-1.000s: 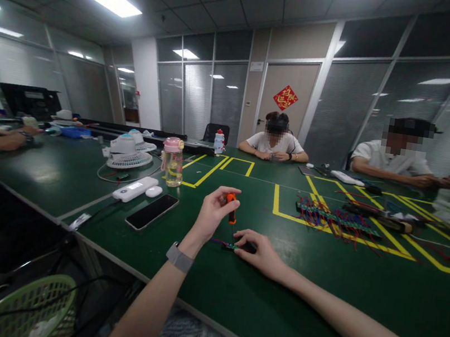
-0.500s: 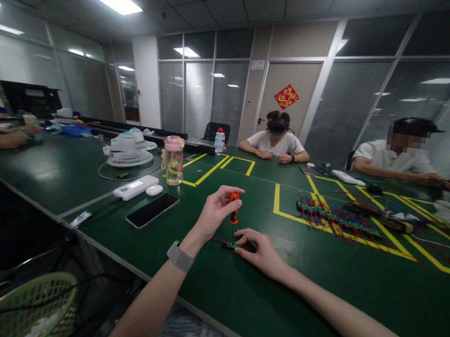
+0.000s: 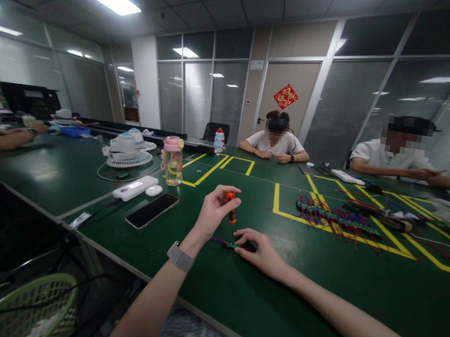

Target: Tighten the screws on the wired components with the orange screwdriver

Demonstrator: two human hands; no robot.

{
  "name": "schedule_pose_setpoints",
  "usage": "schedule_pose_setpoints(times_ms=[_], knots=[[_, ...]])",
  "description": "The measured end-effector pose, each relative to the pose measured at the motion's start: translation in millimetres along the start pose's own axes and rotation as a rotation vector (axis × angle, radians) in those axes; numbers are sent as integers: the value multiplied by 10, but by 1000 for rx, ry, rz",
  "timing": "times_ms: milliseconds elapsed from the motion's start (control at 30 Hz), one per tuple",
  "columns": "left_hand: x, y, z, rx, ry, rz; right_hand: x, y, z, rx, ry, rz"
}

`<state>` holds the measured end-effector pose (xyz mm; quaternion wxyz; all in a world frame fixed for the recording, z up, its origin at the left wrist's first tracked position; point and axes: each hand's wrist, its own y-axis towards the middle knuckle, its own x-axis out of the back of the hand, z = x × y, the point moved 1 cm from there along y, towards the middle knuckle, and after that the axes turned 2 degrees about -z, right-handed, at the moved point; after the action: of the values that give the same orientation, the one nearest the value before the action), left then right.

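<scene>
My left hand [image 3: 213, 212] is closed around a small orange-handled screwdriver [image 3: 230, 206], held upright with its tip down on a small green part with coloured wires [image 3: 230, 244] on the green table [image 3: 231, 299]. My right hand [image 3: 261, 251] lies on the table just right of that part, its fingers pinching and pressing the part's right end. A grey watch [image 3: 179, 257] is on my left wrist.
A black phone [image 3: 152, 210], a white remote [image 3: 135, 188], a pink-lidded bottle [image 3: 172, 161] and small white fans [image 3: 128, 152] lie to the left. A heap of coloured wired parts [image 3: 333, 218] sits right of centre. Three people sit around the table. A green basket [image 3: 33, 306] stands below left.
The left hand's fingers have shifted a little around the screwdriver handle, turning it. The person at the far right has moved an arm. My right hand has stayed in place.
</scene>
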<state>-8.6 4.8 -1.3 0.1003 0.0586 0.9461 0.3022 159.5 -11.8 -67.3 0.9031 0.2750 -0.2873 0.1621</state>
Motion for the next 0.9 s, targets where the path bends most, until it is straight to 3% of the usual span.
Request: schedule_pose_setpoints(times_ms=[100, 267, 533, 733, 900], knots=[[-16, 5, -23, -17, -1, -4, -1, 4, -6, 5, -4, -1], [-72, -5, -67, 116, -268, 116, 3, 7, 5, 11, -6, -8], [5, 0, -9, -9, -3, -25, -3, 2, 0, 9, -12, -12], [-64, -10, -72, 118, -270, 101, -10, -1, -8, 8, -2, -16], [-8, -11, -29, 54, -101, 20, -1, -5, -6, 9, -8, -18]])
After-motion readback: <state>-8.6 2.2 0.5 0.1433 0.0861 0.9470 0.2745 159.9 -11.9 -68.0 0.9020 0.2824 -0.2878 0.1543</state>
